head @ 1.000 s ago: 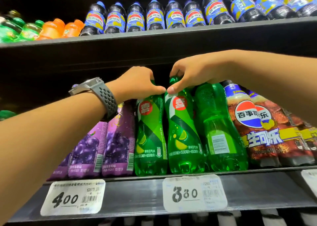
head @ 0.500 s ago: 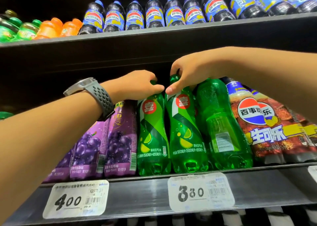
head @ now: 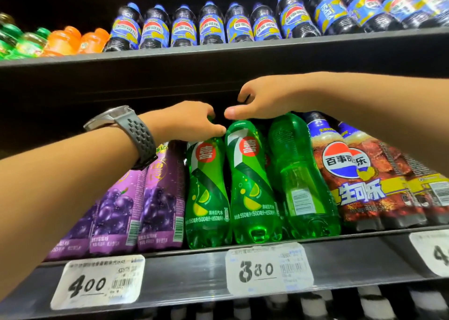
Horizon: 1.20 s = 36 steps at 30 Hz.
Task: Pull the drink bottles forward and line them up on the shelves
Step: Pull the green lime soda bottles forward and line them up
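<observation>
Middle shelf (head: 194,271), front edge: three purple grape bottles (head: 160,198) at the left, then three green bottles, touching. Left hand (head: 189,122) curled round the top of the left green bottle (head: 206,198); right hand (head: 262,98) curled round the cap of the middle green bottle (head: 252,193). Right green bottle (head: 301,186) turned label-back. Two whole price tags (head: 97,283) below.

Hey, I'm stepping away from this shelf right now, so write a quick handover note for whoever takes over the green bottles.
Left hand: grips the neck of the left green bottle.
Right hand: grips the top of the middle green bottle; cap hidden.
Where: both, plus the right green bottle, stand at the shelf front edge, between purple grape bottles and cola bottles.
Done: green front row looks pulled forward.
Left: the right green bottle shows its back label; probably turn it, then let go and check other rows.
</observation>
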Each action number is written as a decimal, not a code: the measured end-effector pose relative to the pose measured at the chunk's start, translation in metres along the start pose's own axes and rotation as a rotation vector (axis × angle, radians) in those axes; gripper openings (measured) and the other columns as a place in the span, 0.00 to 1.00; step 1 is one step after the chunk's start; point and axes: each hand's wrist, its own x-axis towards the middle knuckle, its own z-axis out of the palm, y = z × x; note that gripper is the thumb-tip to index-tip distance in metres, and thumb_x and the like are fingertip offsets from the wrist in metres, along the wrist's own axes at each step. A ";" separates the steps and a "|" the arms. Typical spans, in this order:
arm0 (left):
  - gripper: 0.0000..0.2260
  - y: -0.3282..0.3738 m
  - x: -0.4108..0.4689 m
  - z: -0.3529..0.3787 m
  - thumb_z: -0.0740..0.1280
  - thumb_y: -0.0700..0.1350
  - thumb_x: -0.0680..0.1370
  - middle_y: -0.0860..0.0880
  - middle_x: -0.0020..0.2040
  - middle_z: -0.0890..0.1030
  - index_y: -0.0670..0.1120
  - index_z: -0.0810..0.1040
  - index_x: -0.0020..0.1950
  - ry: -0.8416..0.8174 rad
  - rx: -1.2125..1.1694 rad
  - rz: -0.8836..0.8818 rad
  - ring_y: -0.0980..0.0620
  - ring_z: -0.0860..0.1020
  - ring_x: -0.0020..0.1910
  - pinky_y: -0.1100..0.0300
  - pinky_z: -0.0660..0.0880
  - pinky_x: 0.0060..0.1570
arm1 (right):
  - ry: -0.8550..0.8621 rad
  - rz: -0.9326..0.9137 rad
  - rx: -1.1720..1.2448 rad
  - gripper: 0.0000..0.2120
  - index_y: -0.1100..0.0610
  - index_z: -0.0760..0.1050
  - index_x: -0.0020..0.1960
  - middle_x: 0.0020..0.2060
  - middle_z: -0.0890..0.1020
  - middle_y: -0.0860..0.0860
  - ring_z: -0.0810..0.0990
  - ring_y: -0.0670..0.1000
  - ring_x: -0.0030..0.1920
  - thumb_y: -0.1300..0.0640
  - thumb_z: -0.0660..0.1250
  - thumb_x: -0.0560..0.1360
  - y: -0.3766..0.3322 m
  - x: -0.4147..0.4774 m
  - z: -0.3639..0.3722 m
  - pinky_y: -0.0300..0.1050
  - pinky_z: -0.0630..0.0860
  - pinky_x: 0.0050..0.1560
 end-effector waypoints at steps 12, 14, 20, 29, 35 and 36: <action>0.17 0.006 0.007 0.027 0.56 0.52 0.81 0.38 0.58 0.72 0.42 0.72 0.62 0.041 -0.010 -0.030 0.42 0.72 0.54 0.51 0.70 0.50 | -0.123 0.197 -0.101 0.26 0.58 0.75 0.45 0.36 0.78 0.52 0.81 0.55 0.38 0.34 0.68 0.68 0.037 -0.002 0.004 0.40 0.71 0.31; 0.19 0.004 0.012 0.025 0.56 0.53 0.79 0.39 0.60 0.72 0.44 0.72 0.64 0.043 -0.034 -0.057 0.45 0.72 0.50 0.54 0.69 0.47 | -0.109 0.194 -0.059 0.28 0.58 0.77 0.50 0.40 0.80 0.52 0.82 0.54 0.39 0.33 0.69 0.66 0.043 -0.002 0.003 0.40 0.72 0.32; 0.20 0.005 0.013 0.020 0.57 0.55 0.80 0.40 0.61 0.75 0.45 0.73 0.64 0.029 0.004 -0.048 0.43 0.75 0.55 0.55 0.70 0.49 | -0.134 0.145 0.281 0.24 0.53 0.79 0.55 0.44 0.82 0.48 0.83 0.45 0.34 0.39 0.74 0.66 0.064 -0.008 0.001 0.34 0.75 0.28; 0.22 0.031 0.007 -0.002 0.56 0.60 0.79 0.44 0.61 0.78 0.48 0.74 0.65 0.215 -0.038 0.099 0.44 0.75 0.60 0.56 0.69 0.56 | -0.227 0.128 0.644 0.13 0.49 0.76 0.55 0.45 0.84 0.46 0.83 0.43 0.47 0.48 0.71 0.72 0.077 -0.022 -0.001 0.34 0.78 0.39; 0.27 0.045 0.008 0.001 0.60 0.62 0.77 0.47 0.68 0.74 0.50 0.69 0.72 0.108 -0.068 0.143 0.48 0.72 0.65 0.59 0.67 0.56 | -0.123 0.141 0.076 0.41 0.51 0.69 0.66 0.57 0.76 0.49 0.79 0.51 0.52 0.26 0.64 0.63 0.053 -0.024 -0.001 0.43 0.77 0.48; 0.27 0.043 0.008 0.001 0.60 0.63 0.76 0.47 0.67 0.74 0.50 0.69 0.71 0.115 -0.083 0.140 0.48 0.73 0.64 0.59 0.67 0.55 | -0.129 0.140 0.098 0.42 0.50 0.68 0.68 0.58 0.75 0.49 0.78 0.51 0.54 0.27 0.66 0.63 0.053 -0.026 -0.001 0.42 0.76 0.48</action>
